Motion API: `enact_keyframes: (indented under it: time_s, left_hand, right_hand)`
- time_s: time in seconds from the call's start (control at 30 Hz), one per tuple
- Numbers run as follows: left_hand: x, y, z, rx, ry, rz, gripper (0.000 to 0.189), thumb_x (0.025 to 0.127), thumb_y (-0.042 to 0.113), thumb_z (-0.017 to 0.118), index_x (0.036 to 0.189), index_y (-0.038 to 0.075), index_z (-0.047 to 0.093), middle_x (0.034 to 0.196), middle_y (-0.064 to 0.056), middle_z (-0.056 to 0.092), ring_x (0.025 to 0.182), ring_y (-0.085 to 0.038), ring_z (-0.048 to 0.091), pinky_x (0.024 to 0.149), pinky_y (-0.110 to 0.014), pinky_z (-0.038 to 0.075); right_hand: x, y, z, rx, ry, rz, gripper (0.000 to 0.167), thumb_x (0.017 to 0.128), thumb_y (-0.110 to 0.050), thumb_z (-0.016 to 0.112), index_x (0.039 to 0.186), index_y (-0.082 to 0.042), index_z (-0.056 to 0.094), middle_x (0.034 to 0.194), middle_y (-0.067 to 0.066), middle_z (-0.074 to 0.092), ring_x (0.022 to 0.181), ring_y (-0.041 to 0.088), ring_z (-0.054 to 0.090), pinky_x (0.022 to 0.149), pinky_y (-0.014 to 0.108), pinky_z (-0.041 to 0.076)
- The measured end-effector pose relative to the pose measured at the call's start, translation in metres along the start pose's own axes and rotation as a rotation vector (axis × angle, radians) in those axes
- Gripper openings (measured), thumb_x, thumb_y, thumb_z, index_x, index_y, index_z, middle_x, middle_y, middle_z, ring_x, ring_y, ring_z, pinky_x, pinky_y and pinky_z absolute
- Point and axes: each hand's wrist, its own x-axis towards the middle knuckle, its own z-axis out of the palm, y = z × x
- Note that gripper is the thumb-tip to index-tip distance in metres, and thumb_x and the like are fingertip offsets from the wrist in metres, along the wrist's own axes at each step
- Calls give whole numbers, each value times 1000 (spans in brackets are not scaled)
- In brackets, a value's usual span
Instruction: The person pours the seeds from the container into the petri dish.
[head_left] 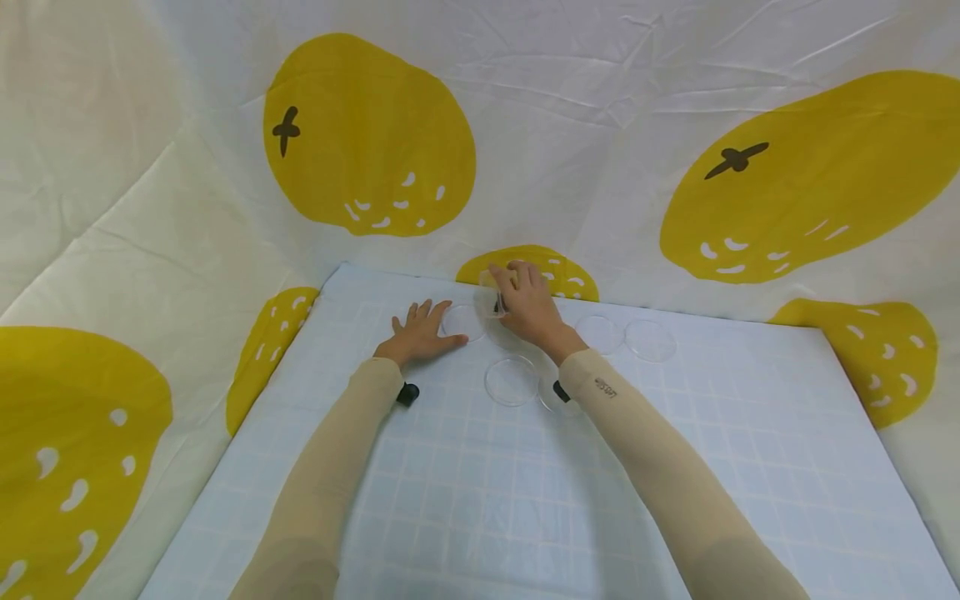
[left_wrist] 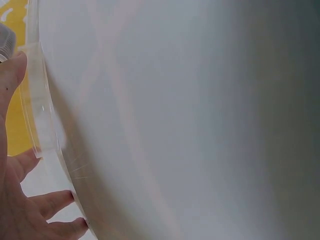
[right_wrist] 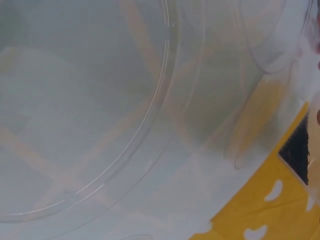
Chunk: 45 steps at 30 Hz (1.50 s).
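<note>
1. Raised clear dish point(head_left: 491, 293): tilted up on edge near the table's far edge, thin transparent wall, yellow print showing through.
2. Right hand point(head_left: 531, 304): grip is grasping the raised dish, fingers bent, pinching its rim.
3. Left hand point(head_left: 422, 333): grip released, fingers spread; thumb and index lie either side of a flat clear dish point(head_left: 461, 323), touching its rim.
4. Other clear round dishes lie flat: a front dish point(head_left: 512, 381); a half-hidden dish point(head_left: 551, 400) beside it, under the right wrist; a pair of right-hand dishes point(head_left: 626, 337) side by side.
5. Writing: small dark lettering point(head_left: 605, 387) on right sleeve point(head_left: 660, 467), maybe "Let's Slim", too small to be sure. Left sleeve point(head_left: 322, 467) plain where seen.
6. Black wrist device point(head_left: 407, 394) at left wrist, another at right.
7. Table point(head_left: 465, 508): pale blue, white grid; far edge just beyond the hands, against hanging cloth point(head_left: 555, 167) with yellow fruit prints. Side edges well apart from dishes; broad surface toward the viewer, between forearms and right of them.
</note>
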Motion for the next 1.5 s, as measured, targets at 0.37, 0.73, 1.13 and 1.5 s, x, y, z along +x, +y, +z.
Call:
enact_keyframes:
  time_s: [0.37, 0.73, 1.13, 1.5]
  left_hand:
    - [0, 0, 0, -2, -5, 1, 94, 89, 73, 55, 160, 24, 19, 165, -20, 9, 149, -46, 1, 108, -75, -2]
    - [-2, 3, -1, -11, -10, -9, 94, 89, 71, 56, 161, 23, 19, 165, -20, 8, 148, -47, 0, 108, -74, -3]
    - [-2, 3, -1, -3, -12, -10, 94, 89, 72, 55, 161, 24, 18, 165, -20, 6, 149, -46, -1, 109, -74, -3]
    - [-1, 2, -1, -10, -17, -8, 93, 89, 71, 56, 161, 24, 18, 165, -20, 6, 148, -47, -1, 108, -74, -3]
  right_hand:
    - [1, -4, 2, -42, -2, -25, 84, 85, -17, 82, 153, -13, 32, 142, 23, 34, 130, 40, 33, 101, 53, 38]
    - [1, -5, 7, -75, 49, -82, 76, 89, -18, 78, 153, -13, 36, 139, 23, 37, 129, 40, 34, 100, 53, 40]
    - [1, -8, 9, -115, 119, -136, 66, 92, -13, 73, 150, -13, 40, 138, 24, 40, 128, 42, 37, 98, 53, 43]
    - [1, -12, 4, -120, 89, -140, 70, 91, -12, 74, 151, -13, 38, 139, 25, 39, 127, 42, 37, 99, 53, 41]
